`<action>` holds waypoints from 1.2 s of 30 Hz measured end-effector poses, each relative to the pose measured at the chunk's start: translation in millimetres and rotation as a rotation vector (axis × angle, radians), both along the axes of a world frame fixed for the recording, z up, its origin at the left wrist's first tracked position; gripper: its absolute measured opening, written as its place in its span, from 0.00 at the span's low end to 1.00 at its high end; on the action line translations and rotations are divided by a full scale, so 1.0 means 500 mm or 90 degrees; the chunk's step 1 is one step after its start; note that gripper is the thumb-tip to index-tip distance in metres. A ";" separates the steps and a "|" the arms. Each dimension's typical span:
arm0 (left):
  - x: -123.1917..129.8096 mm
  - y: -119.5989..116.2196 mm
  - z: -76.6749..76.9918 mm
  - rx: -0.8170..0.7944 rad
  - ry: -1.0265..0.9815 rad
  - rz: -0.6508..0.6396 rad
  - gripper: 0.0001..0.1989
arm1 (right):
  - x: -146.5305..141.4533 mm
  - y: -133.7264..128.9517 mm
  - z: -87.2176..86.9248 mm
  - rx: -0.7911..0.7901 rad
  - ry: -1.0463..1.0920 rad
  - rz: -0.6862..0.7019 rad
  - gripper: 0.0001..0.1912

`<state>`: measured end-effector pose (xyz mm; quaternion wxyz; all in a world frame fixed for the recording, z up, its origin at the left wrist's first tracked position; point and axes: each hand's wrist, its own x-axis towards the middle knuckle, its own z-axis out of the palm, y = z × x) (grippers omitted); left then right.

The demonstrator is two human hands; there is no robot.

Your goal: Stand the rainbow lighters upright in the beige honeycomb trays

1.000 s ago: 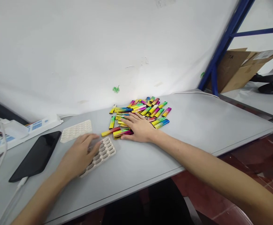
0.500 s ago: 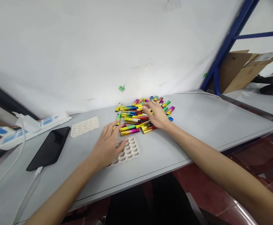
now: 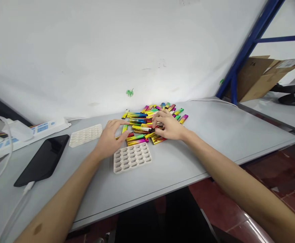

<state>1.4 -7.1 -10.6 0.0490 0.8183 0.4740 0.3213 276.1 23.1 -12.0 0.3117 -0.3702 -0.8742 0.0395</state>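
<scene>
A heap of shiny lighters in yellow, green, blue, red and magenta lies on the grey table near the wall. On the heap's right side is my right hand, fingers curled down and thumb and forefinger closing on one end of a lighter. My left hand rests at the left edge of the heap, thumb and forefinger apart around an upright-lying yellow-green lighter. Just in front of the heap is a white tray with rows of oblong holes, its slots showing no lighters.
A second white holed tray lies to the left. Beyond it are a black phone on a white cable and a power strip. A blue frame and cardboard boxes stand at the right.
My left hand has moved up and left off the near tray to the heap's edge. The fingers of my right hand have curled down among the lighters. The view has shifted slightly.
</scene>
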 end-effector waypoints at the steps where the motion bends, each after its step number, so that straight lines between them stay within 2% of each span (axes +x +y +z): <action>1: -0.007 0.001 -0.001 0.004 0.000 0.015 0.13 | 0.001 -0.004 0.001 -0.008 -0.019 0.010 0.04; 4: -0.015 -0.001 -0.005 0.015 0.014 0.028 0.11 | 0.000 -0.011 -0.001 -0.021 -0.063 0.025 0.09; 7: -0.008 -0.009 -0.007 0.054 0.022 0.003 0.09 | -0.007 -0.011 -0.006 -0.018 -0.081 0.024 0.08; 10: 0.006 -0.021 -0.004 0.097 0.027 -0.035 0.08 | -0.016 -0.013 -0.005 0.005 -0.066 0.022 0.05; 14: 0.026 -0.039 0.002 0.147 0.042 -0.063 0.08 | -0.032 -0.025 0.004 0.060 -0.010 0.029 0.07; 19: 0.036 -0.048 0.002 0.169 0.031 0.001 0.11 | -0.051 -0.046 0.007 0.056 0.031 0.041 0.09; 22: 0.031 -0.041 -0.003 0.186 0.031 -0.006 0.09 | -0.059 -0.052 0.004 0.058 0.049 0.050 0.10; 30: 0.016 -0.025 -0.008 0.189 0.046 -0.069 0.08 | -0.064 -0.048 -0.004 -0.021 0.145 0.069 0.11; 36: 0.008 -0.022 -0.005 0.216 0.029 -0.018 0.07 | -0.058 -0.042 0.002 -0.055 0.198 0.040 0.11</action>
